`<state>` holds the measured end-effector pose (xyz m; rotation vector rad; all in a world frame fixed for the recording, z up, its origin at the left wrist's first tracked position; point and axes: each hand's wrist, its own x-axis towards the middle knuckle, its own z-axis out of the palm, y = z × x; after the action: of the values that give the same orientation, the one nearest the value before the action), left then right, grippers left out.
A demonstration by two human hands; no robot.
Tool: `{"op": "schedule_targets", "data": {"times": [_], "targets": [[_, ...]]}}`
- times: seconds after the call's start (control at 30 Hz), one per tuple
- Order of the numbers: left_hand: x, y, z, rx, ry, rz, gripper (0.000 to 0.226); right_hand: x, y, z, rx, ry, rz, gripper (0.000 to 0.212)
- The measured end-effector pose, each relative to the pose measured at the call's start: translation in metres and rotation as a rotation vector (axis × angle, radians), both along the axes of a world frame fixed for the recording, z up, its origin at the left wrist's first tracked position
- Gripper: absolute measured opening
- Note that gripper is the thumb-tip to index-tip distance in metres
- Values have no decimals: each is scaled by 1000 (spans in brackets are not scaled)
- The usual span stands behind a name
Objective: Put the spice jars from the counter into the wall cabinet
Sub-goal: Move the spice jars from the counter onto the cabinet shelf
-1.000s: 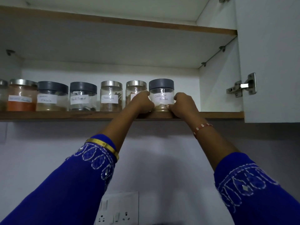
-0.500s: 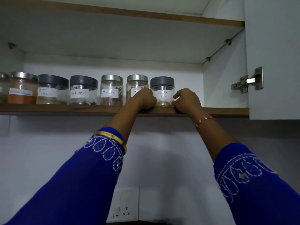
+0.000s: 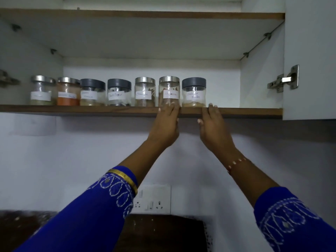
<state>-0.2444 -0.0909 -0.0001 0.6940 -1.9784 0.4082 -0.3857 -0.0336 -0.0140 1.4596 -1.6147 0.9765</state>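
Note:
Several labelled spice jars stand in a row on the lower shelf [image 3: 72, 110] of the open wall cabinet. The rightmost, a grey-lidded coriander powder jar [image 3: 194, 92], stands free beside a steel-lidded jar [image 3: 169, 91]. My left hand [image 3: 166, 126] is raised in front of the shelf edge, fingers straight, fingertips overlapping the base of the steel-lidded jar. My right hand [image 3: 213, 126] is just below the coriander jar, fingers straight, fingertips at the shelf edge. Neither hand holds anything.
The cabinet door [image 3: 309, 57] stands open at the right on its hinge [image 3: 284, 80]. An upper shelf [image 3: 145, 15] spans above. Shelf space lies right of the coriander jar. A wall socket plate [image 3: 154, 199] sits below, above a dark counter [image 3: 160, 231].
Both hands have let go of the coriander powder jar and dropped back below the shelf edge with fingers straightened. The jar stays on the shelf. The camera has pulled back and tilted down.

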Motion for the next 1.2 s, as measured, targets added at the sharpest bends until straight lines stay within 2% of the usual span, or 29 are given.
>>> {"op": "schedule_targets", "data": {"times": [0.17,0.4,0.67,0.8,0.93,1.1,1.2], "targets": [[35,24,-62,80,30,-22,46,25,2,-62,-47,32,92,40],[99,36,-163,274,-77,21,45,92,4,-152,117,-63,217,46],[200,35,-254,553,-54,27,45,193,2,-268,383,-264,384,47],[249,30,-297,667,-51,4,45,243,7,-327,583,-402,399,52],[289,33,-343,863,84,-6,43,288,16,-374,807,-490,402,56],[322,35,-398,1124,167,7,43,333,21,-412,1161,-482,390,78],[330,38,-424,1306,241,4,44,348,24,-427,1256,-563,384,87]]}}
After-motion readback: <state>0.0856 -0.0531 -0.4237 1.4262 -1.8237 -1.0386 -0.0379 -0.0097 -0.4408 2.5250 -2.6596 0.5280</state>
